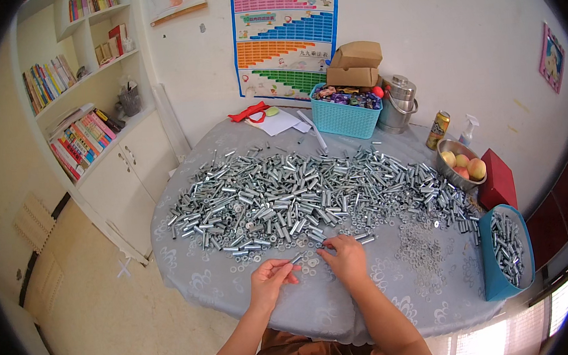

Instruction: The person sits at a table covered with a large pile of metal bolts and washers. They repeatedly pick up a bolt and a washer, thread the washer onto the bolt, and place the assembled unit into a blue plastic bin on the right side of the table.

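My left hand (272, 282) is closed at the table's near side, its thumb and fingertips pinching a silvery metal bolt (296, 258) that points up and to the right. Just right of it, my right hand (346, 259) has its fingers drawn together low over the cloth; whatever lies between the fingertips is too small to make out. Loose washers (309, 263) are scattered on the cloth between the two hands. Beyond both hands spreads a wide pile of metal bolts and sleeves (279, 198).
Small washers and nuts (420, 250) lie right of my hands. A blue bin (497, 281) of metal parts stands at the right edge. Behind it are a red box (498, 180), a fruit bowl (455, 169), a can (438, 130), a metal pot (395, 112) and a turquoise basket (343, 121).
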A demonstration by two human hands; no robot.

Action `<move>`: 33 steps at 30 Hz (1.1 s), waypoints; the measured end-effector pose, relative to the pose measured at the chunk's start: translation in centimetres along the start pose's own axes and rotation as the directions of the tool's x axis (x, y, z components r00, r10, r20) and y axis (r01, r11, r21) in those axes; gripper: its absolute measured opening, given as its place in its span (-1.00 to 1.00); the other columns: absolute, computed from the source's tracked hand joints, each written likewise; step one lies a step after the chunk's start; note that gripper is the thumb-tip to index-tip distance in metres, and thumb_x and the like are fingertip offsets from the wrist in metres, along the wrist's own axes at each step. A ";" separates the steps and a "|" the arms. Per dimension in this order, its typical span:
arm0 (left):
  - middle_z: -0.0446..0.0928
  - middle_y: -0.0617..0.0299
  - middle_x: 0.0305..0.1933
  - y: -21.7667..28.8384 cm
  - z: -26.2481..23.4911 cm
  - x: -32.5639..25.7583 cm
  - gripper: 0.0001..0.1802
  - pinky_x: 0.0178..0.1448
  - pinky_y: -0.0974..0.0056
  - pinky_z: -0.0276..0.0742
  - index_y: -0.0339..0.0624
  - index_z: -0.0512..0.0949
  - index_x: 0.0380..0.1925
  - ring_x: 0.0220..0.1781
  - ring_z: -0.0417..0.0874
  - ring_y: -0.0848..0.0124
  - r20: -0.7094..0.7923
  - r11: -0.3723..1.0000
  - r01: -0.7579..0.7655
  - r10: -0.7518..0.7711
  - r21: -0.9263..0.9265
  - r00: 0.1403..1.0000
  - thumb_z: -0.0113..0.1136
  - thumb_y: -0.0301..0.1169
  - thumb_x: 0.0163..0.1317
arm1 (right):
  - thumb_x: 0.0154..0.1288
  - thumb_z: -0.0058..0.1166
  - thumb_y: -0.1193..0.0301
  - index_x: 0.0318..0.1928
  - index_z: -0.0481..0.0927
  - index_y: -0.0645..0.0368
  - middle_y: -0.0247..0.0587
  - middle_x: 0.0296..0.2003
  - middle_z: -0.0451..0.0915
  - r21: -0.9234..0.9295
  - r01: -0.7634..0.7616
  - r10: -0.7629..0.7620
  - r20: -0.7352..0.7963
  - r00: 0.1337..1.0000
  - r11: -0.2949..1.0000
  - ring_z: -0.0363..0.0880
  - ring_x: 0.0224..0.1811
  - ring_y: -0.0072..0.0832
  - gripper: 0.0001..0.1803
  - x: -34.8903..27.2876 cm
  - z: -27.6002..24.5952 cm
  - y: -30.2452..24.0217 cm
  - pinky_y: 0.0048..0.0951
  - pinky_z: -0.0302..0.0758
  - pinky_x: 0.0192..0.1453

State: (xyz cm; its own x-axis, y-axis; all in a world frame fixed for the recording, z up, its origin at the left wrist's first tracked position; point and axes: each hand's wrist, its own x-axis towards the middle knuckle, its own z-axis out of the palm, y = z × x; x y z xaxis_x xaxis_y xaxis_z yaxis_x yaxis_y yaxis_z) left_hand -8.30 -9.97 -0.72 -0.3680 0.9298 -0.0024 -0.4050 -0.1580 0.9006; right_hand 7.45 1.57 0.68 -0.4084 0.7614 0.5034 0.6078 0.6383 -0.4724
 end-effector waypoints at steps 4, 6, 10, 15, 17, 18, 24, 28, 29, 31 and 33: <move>0.58 -0.05 -0.28 -0.1 0.0 0.0 -0.90 -0.33 0.34 0.57 -0.35 0.46 -0.30 -0.46 0.56 0.46 0.007 1.000 -0.003 0.003 0.001 1.000 0.05 -0.54 0.19 | -0.09 0.29 0.38 -0.37 0.62 0.15 -0.28 -0.41 0.60 0.170 -0.105 0.104 0.011 0.994 0.980 0.49 -0.42 -0.43 -0.78 0.1 -0.3 -0.4 -0.45 0.43 -0.28; 0.58 -0.05 -0.29 -0.1 -0.1 -0.1 -0.89 -0.33 0.34 0.57 -0.35 0.46 -0.30 -0.46 0.56 0.45 -0.008 1.000 -0.003 0.003 0.001 1.000 0.05 -0.54 0.20 | -0.08 0.29 0.42 -0.34 0.62 0.14 -0.33 -0.40 0.60 0.412 -0.195 0.172 0.093 0.981 0.890 0.48 -0.41 -0.50 -0.78 0.3 -0.6 -0.9 -0.49 0.42 -0.27; 0.58 -0.04 -0.31 0.1 -0.1 0.0 -0.89 -0.33 0.33 0.57 -0.35 0.47 -0.29 -0.47 0.55 0.44 -0.003 1.000 -0.002 0.002 0.015 1.000 0.04 -0.53 0.21 | -0.05 0.28 0.51 -0.29 0.63 0.13 -0.38 -0.36 0.59 0.662 -0.251 0.098 0.260 0.961 0.706 0.46 -0.32 -0.59 -0.77 0.5 -1.1 -1.5 -0.55 0.40 -0.19; 0.57 -0.01 -0.36 -0.3 -0.2 0.0 -0.89 -0.36 0.29 0.58 -0.37 0.48 -0.30 -0.48 0.55 0.44 0.016 1.000 -0.005 0.005 0.017 1.000 0.06 -0.55 0.19 | -0.05 0.28 0.53 -0.26 0.63 0.17 -0.32 -0.31 0.58 0.731 -0.212 -0.001 0.279 0.960 0.648 0.47 -0.23 -0.55 -0.75 0.3 -1.1 -2.0 -0.54 0.40 -0.10; 0.56 0.01 -0.38 -0.3 -0.3 0.1 -0.89 -0.36 0.28 0.59 -0.38 0.48 -0.30 -0.49 0.54 0.45 0.020 1.000 0.003 -0.003 0.015 1.000 0.06 -0.56 0.18 | -0.05 0.29 0.53 -0.26 0.64 0.17 -0.30 -0.31 0.58 0.726 -0.176 -0.030 0.262 0.965 0.665 0.48 -0.23 -0.54 -0.74 0.4 -1.2 -1.9 -0.53 0.40 -0.09; 0.56 0.02 -0.39 -0.3 -0.3 0.1 -0.89 -0.37 0.27 0.59 -0.38 0.48 -0.30 -0.49 0.54 0.45 0.022 1.000 0.008 -0.008 0.013 1.000 0.07 -0.57 0.18 | -0.04 0.28 0.52 -0.28 0.63 0.19 -0.29 -0.32 0.58 0.707 -0.169 -0.038 0.267 0.963 0.686 0.48 -0.25 -0.53 -0.77 0.4 -1.3 -1.8 -0.52 0.41 -0.11; 0.55 0.04 -0.42 -0.3 -0.1 -0.3 -0.90 -0.35 0.28 0.62 -0.37 0.49 -0.30 -0.50 0.53 0.46 0.052 0.996 -0.010 0.005 0.091 0.999 0.07 -0.58 0.17 | 0.18 0.10 0.33 -0.40 0.58 0.28 -0.21 -0.39 0.57 0.494 -0.279 0.044 0.435 0.899 0.824 0.49 -0.36 -0.50 -0.77 0.3 -1.6 -1.7 -0.50 0.42 -0.27; 0.55 0.05 -0.42 -0.3 0.1 -0.3 -0.90 -0.35 0.28 0.62 -0.37 0.49 -0.31 -0.50 0.53 0.47 0.048 0.998 -0.002 -0.001 0.061 0.999 0.07 -0.57 0.18 | 0.31 -0.10 0.17 -0.42 0.58 0.30 -0.15 -0.46 0.57 0.479 -0.377 0.159 0.435 0.886 0.793 0.53 -0.42 -0.42 -0.59 0.0 -0.9 -1.5 -0.46 0.43 -0.30; 0.55 0.05 -0.42 -0.3 0.0 -0.2 -0.91 -0.36 0.28 0.62 -0.37 0.49 -0.31 -0.51 0.52 0.47 0.033 0.999 0.000 -0.001 0.040 0.999 0.07 -0.57 0.18 | 0.33 -0.14 0.15 -0.41 0.58 0.31 -0.16 -0.48 0.57 0.508 -0.358 0.169 0.381 0.909 0.784 0.53 -0.43 -0.42 -0.55 -0.1 -0.7 -1.4 -0.46 0.44 -0.29; 0.55 0.06 -0.43 -0.4 -0.1 -0.1 -0.91 -0.36 0.28 0.62 -0.37 0.49 -0.33 -0.51 0.52 0.48 0.002 1.000 0.001 -0.001 -0.002 1.000 0.07 -0.56 0.18 | 0.33 -0.14 0.17 -0.37 0.58 0.32 -0.17 -0.49 0.57 0.634 -0.360 0.114 0.395 0.912 0.684 0.54 -0.41 -0.43 -0.57 0.0 -0.9 -2.1 -0.47 0.45 -0.26; 0.54 0.06 -0.43 -0.4 -0.2 0.1 -0.91 -0.36 0.27 0.61 -0.37 0.48 -0.33 -0.52 0.51 0.48 -0.068 1.000 -0.008 0.006 -0.021 0.998 0.06 -0.55 0.19 | 0.34 -0.14 0.20 -0.31 0.57 0.32 -0.17 -0.46 0.57 0.640 -0.391 0.084 0.454 0.887 0.661 0.54 -0.39 -0.45 -0.60 0.0 -1.0 -2.2 -0.49 0.45 -0.23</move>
State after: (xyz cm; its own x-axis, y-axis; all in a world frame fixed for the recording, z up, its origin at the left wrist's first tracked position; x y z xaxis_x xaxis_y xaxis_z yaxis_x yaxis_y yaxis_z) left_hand -8.34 -9.93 -1.14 -0.4265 0.9041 -0.0265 -0.4198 -0.1720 0.8912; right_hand 6.82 0.06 2.47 -0.6204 0.7804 0.0780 0.1255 0.1969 -0.9723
